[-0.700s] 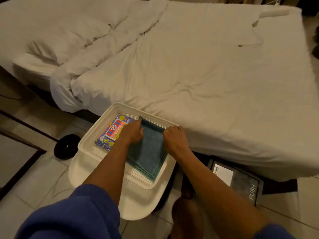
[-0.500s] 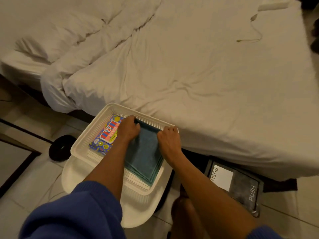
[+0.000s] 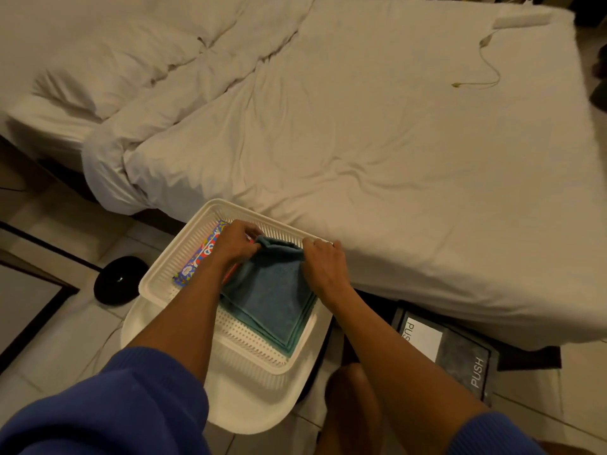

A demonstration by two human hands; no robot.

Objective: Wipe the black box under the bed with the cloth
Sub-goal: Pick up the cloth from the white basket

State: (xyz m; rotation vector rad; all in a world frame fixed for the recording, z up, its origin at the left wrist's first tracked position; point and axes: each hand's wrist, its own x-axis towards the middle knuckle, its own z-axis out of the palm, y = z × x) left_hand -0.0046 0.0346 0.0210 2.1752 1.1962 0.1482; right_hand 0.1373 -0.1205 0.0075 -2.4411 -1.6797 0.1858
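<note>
A stack of folded teal cloths lies in a white slatted basket beside the bed. My left hand pinches the far left corner of the top cloth, and my right hand grips its far right corner, so that far edge is bunched and lifted. The black box with white "PUSH" lettering and a white label sticks out from under the bed at the lower right, apart from both hands.
The basket rests on a white rounded stool and also holds a colourful packet. The bed with a rumpled white duvet fills the top; a cable lies on it. A black round object sits on the tiled floor at left. My knee is below.
Both hands moved from lying flat on the cloths to the far edge of the top cloth and pinched it, so the edge now lifts and bunches. The camera shifted slightly.
</note>
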